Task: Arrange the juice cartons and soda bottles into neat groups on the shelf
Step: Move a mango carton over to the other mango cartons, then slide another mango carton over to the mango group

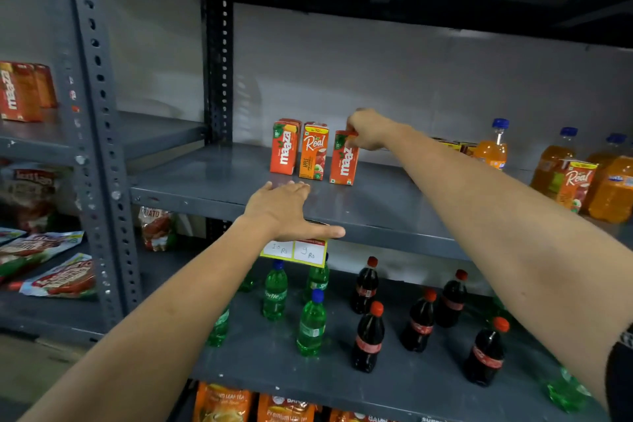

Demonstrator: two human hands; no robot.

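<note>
On the grey metal shelf (212,181) three small juice cartons stand in a row: a red Maaza carton (285,151), an orange Real apple carton (313,156) and a second Maaza carton (343,163). My right hand (368,130) grips the top of that second Maaza carton, which stands upright on the shelf. My left hand (286,207) lies flat on the shelf's front edge, fingers spread, holding nothing. At the right stand orange soda bottles (491,147) and another Real carton (575,185).
The shelf below holds green soda bottles (311,325) and dark cola bottles (368,339), loosely scattered. A handwritten price tag (296,252) hangs from the shelf edge. A perforated upright post (92,120) stands at the left, with more Maaza cartons (20,91) and sauce pouches (58,279) beyond it.
</note>
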